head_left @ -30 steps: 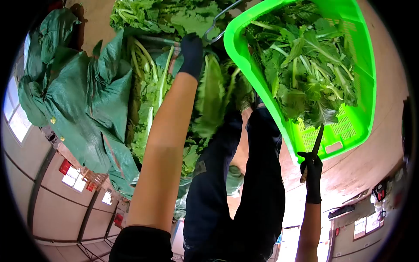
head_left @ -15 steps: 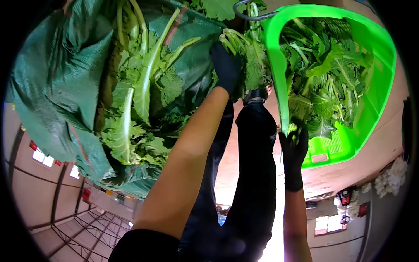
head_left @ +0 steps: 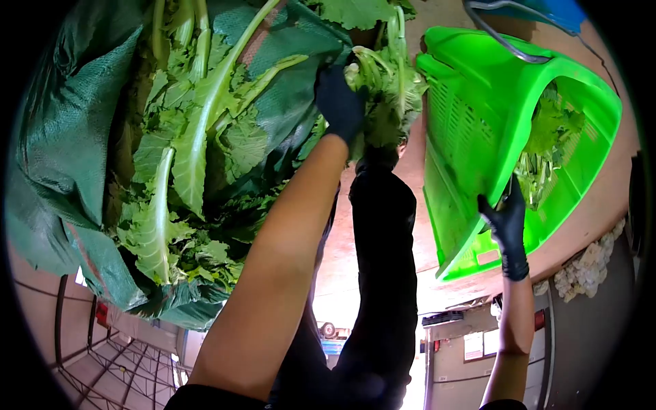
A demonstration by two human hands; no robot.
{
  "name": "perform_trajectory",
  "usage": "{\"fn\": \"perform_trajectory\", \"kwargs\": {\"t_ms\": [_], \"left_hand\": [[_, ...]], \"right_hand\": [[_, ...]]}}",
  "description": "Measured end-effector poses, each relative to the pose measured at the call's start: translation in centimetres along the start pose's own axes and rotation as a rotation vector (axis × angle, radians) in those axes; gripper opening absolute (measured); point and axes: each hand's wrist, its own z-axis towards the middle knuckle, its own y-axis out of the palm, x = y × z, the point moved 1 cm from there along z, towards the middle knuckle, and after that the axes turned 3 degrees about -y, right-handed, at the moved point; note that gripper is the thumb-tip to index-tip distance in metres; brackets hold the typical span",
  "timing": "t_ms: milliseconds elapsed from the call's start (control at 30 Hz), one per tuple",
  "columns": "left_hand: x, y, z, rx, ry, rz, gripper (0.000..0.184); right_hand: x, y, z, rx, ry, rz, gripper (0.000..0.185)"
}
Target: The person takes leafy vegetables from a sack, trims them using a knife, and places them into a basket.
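Gripping rim of green crate (head_left: pixel 475 126): right hand (head_left: pixel 507 222), right of centre in frame. Crate tilted, upper right; leafy greens (head_left: pixel 550 133) inside its opening. Left hand (head_left: pixel 340 102), upper centre, fingers curled against bunch of greens (head_left: pixel 393 96); cannot tell whether closed on it. Strip of floor (head_left: pixel 418 181) separates crate from trouser leg (head_left: pixel 384 232). Green sack (head_left: pixel 78 130), upper left, folded edge beside loose leaves (head_left: pixel 198 147).
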Motion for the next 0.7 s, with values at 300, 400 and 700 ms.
{"fn": "perform_trajectory", "kwargs": {"t_ms": [300, 400, 700], "left_hand": [[-0.1, -4.7, -4.1, -0.343, -0.147, -0.609, 0.031], [2.0, -5.2, -3.9, -0.291, 0.004, -0.670, 0.033], [8.8, -9.8, 0.5, -0.420, 0.046, -0.866, 0.037]], "right_hand": [[4.1, -2.9, 2.9, 0.154, -0.019, -0.021, 0.036], [5.1, -2.9, 3.0, 0.166, -0.035, -0.116, 0.040], [5.3, -2.0, 3.3, 0.189, -0.214, 0.153, 0.046]]}}
